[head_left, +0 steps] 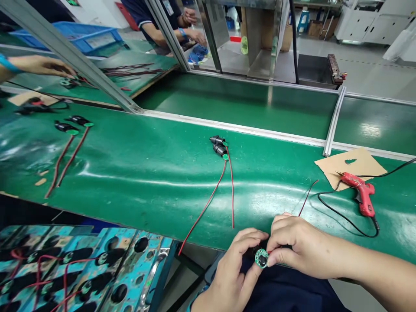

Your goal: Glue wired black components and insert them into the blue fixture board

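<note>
At the table's near edge, my left hand (229, 271) is closed around a small part with a round green circuit board (261, 258), its face turned up toward me. A dark piece shows behind the board, mostly hidden by my fingers. My right hand (297, 245) pinches a red wire at the board's right edge. Beyond my right fingers a thin dark red wire (308, 198) reaches across the green mat. Further up the mat lie two black plug-shaped housings (219, 149) with green boards and long red wires (208, 203).
A red glue gun (360, 190) lies at right near brown cardboard (351, 164), its black cable looping close to my right hand. Blue trays (130, 264) of wired black parts stand lower left. More housings (66, 127) lie left. A co-worker's hand (45, 67) works beyond the metal frame (107, 78).
</note>
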Tool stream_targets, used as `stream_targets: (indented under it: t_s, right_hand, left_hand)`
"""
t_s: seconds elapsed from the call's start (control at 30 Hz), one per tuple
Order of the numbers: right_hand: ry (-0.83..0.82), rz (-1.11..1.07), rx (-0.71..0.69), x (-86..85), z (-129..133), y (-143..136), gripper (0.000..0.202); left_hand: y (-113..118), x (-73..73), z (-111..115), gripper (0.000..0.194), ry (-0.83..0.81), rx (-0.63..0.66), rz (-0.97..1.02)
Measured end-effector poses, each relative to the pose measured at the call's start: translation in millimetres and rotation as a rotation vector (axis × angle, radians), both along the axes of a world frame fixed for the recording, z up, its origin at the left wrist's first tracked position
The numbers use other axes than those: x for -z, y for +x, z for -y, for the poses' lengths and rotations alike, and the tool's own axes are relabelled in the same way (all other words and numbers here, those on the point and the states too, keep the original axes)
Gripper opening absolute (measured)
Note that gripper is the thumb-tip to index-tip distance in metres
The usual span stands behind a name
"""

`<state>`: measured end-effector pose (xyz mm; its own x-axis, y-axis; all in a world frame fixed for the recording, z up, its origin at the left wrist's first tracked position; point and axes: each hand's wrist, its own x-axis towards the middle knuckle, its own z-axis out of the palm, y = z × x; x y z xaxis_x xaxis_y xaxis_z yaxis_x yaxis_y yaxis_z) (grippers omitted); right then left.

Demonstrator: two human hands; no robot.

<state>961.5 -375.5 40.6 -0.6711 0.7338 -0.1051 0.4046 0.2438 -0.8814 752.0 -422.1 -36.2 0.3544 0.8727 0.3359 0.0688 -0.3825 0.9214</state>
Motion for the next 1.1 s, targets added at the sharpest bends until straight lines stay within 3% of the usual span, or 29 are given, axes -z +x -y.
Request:
stream_targets:
  t_s: [0.13, 0.37, 0.47, 0.6, 0.77, 1.1]
  right_hand:
    - [0.039, -0.008, 0.05, 3.0, 0, -1, 0.009]
    - [0.09, -0.07, 0.054, 5.9, 5, 2, 0.02]
    - [0.057, -0.056, 0.068, 1.7, 7, 3, 0.023]
    - [0.015, 0.013, 0.103, -6.2, 10, 4, 0.012]
    - [0.037, 0.015, 0.042, -13.0, 11, 3, 0.009]
    - [0.143, -0.019, 0.044, -6.3, 19, 0, 0.006]
  left_hand:
    - [-4, -0.6, -1, 0.043, -0.046, 0.039, 0.014]
    - [1, -7.3, 1, 0.03, -0.281, 0.066, 0.187]
    - [1, -5.7, 1, 0.032, -0.236, 0.041, 0.196]
    - [-1, -4.6, 2, 0.042, -0.137, -0.003, 0.145]
    - [2, -7.6, -1, 0.045, -0.062, -0.027, 0.145]
    - [1, -9.7, 0, 0.04, -0.013, -0.052, 0.144]
